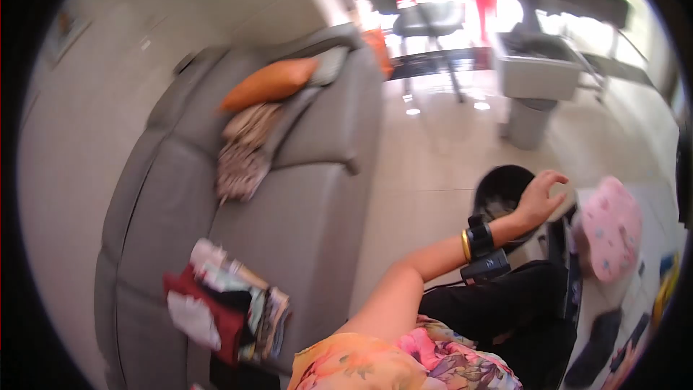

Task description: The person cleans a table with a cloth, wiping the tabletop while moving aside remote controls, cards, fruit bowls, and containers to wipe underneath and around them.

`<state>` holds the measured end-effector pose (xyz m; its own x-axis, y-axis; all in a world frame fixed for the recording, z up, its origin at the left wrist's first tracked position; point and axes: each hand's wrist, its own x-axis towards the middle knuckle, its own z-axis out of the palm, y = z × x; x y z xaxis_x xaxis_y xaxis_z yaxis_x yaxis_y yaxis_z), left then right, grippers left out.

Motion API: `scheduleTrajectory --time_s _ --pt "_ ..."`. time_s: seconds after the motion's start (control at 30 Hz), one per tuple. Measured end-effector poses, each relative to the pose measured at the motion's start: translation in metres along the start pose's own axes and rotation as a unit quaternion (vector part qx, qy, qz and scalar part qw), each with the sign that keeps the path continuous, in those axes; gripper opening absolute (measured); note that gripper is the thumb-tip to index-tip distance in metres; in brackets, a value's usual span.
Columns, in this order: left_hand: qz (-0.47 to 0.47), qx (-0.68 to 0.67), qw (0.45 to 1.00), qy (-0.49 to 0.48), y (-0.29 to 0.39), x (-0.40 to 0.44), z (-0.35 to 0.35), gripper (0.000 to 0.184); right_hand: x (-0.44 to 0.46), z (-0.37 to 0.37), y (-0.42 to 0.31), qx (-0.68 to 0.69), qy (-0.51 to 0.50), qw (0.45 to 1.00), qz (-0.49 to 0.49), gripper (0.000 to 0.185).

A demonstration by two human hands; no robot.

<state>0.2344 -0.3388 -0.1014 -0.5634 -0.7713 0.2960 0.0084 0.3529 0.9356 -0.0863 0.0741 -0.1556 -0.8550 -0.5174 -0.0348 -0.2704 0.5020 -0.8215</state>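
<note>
My left hand (540, 198) reaches out over a black bin (498, 182) on the floor. Its fingers are loosely bent and apart, and nothing shows in them. A black strap with a dark device (485, 266) and a gold bangle (465, 244) are round the wrist. Just right of the hand, a pink spotted cushion-like thing (612, 227) lies on a white surface (588, 328). My right hand does not show clearly anywhere.
A grey sofa (289, 217) runs along the left, with a stack of folded clothes (227, 310), an orange cushion (271, 83) and a patterned cloth (244, 166) on it. A grey tub (538, 76) and chairs stand farther back. Dark items (595, 347) lie at the lower right.
</note>
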Motion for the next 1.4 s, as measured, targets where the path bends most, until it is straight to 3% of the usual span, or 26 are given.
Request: scheduleTrajectory --time_s 0.13,0.27,0.33,0.43,0.53,0.6,0.7,0.97,1.4 --pt "0.025 0.197 0.966 0.168 -0.060 -0.049 -0.149 0.026 0.078 0.064 -0.021 -0.097 -0.048 0.985 -0.133 0.051" --pt "-0.124 0.428 0.845 0.297 -0.031 -0.178 -0.272 0.027 0.118 0.131 -0.061 -0.141 -0.081 0.958 -0.235 0.052" --pt "-0.181 0.469 0.783 0.366 -0.013 -0.246 -0.303 0.028 0.129 0.160 -0.078 -0.157 -0.097 0.945 -0.270 0.052" --pt "-0.236 0.462 0.742 0.425 0.001 -0.344 -0.323 0.031 0.138 0.198 -0.107 -0.167 -0.118 0.926 -0.317 0.052" --pt "-0.279 0.497 0.693 0.441 -0.017 -0.407 -0.298 0.039 0.137 0.227 -0.136 -0.174 -0.132 0.909 -0.354 0.053" --pt "-0.294 0.539 0.659 0.435 -0.018 -0.415 -0.287 0.045 0.130 0.247 -0.153 -0.175 -0.141 0.901 -0.372 0.053" --pt "-0.375 0.615 0.594 0.358 -0.012 -0.395 -0.272 0.069 0.123 0.265 -0.168 -0.174 -0.148 0.891 -0.393 0.053" --pt "-0.411 0.622 0.585 0.320 -0.004 -0.389 -0.266 0.093 0.120 0.305 -0.202 -0.178 -0.167 0.865 -0.438 0.054" --pt "-0.396 0.630 0.582 0.329 -0.004 -0.389 -0.265 0.090 0.132 0.304 -0.201 -0.182 -0.150 0.866 -0.442 0.056"
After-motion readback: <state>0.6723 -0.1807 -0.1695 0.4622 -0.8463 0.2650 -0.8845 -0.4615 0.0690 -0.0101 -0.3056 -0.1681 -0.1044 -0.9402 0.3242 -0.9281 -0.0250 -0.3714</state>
